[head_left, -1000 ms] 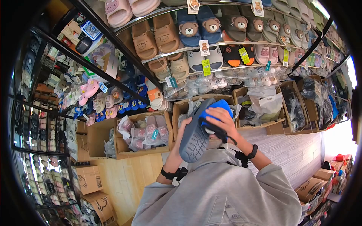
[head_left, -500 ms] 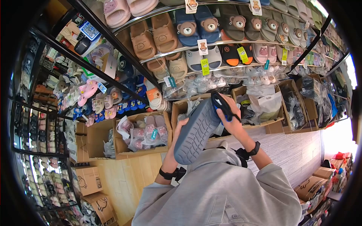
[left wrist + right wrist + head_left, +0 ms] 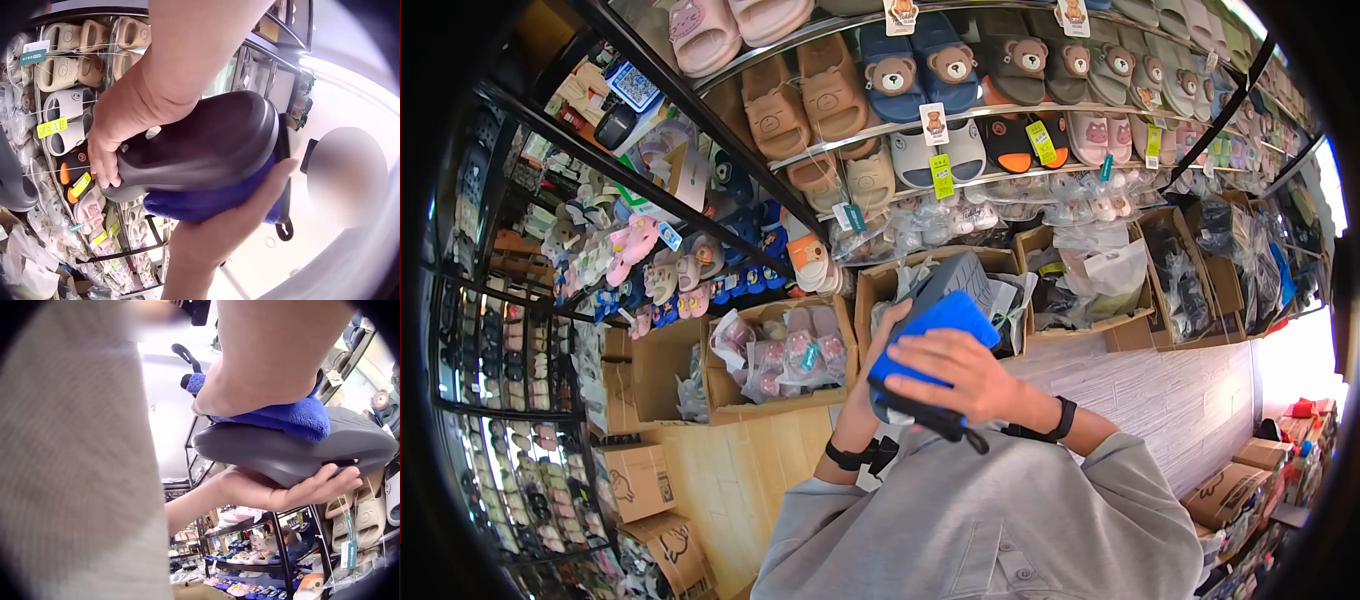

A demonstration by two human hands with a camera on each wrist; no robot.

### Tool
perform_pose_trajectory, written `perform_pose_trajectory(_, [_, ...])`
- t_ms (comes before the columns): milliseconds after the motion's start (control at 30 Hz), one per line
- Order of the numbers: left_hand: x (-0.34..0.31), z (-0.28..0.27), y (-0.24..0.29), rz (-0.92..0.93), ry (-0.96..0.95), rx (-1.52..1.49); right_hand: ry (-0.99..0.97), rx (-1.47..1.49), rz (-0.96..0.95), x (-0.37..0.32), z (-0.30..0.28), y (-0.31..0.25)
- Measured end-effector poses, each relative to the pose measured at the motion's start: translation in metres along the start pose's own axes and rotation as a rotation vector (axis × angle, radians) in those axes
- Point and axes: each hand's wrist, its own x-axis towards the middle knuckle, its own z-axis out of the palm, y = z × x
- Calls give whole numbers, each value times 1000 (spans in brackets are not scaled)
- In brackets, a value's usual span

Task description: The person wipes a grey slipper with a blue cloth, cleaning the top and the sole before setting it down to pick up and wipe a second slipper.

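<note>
A dark grey clog (image 3: 956, 272), its grooved sole turned up, is held in front of the chest. My left hand (image 3: 888, 326) grips it from the side and below; in the left wrist view the fingers (image 3: 111, 164) curl over one end. My right hand (image 3: 960, 375) holds a blue plush cleaning pad (image 3: 962, 316) with a black strap (image 3: 945, 418) over the sole. In the right wrist view the pad (image 3: 306, 419) lies against the clog (image 3: 262, 450), while the left palm supports the opposite side.
Racks of slippers (image 3: 1030, 65) rise ahead, with a black-framed display (image 3: 690, 215) to the left. Open cardboard boxes of bagged footwear (image 3: 785, 350) line the floor below. Closed cartons (image 3: 635, 478) stand at lower left, and more boxes (image 3: 1225, 500) at lower right.
The clog has tilted, bringing its heavily treaded sole away from view. My right hand, with the blue pad, has come from the far end back toward the body, across the near part.
</note>
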Motion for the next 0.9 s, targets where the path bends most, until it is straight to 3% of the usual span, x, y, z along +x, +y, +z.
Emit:
perform_pose_trajectory(167, [-23, 44, 18, -61, 72, 31, -147, -36, -229, 4, 0, -14])
perform_pose_trajectory(267, [-24, 49, 15, 149, 133, 207, -187, 3, -225, 1, -5, -9])
perform_pose_trajectory(333, [-1, 4, -3, 344, 88, 301, -203, 9, -169, -5, -8, 1])
perform_pose_trajectory(467, [-1, 7, 16, -67, -38, -89, -206, 38, -41, -12, -19, 11])
perform_pose_trajectory(567, [5, -15, 2, 60, 54, -49, -138, 46, 21, -22, -20, 25])
perform_pose_trajectory(633, [-8, 6, 5, 115, 159, 40, -75, 97, 92, -28, -20, 35])
perform_pose_trajectory(733, [-17, 11, 13, 27, 70, -22, 8, 105, 183, -39, -21, 54])
perform_pose_trajectory(900, [-19, 6, 14, 16, 92, 3, 220, 151, 381, -41, -23, 66])
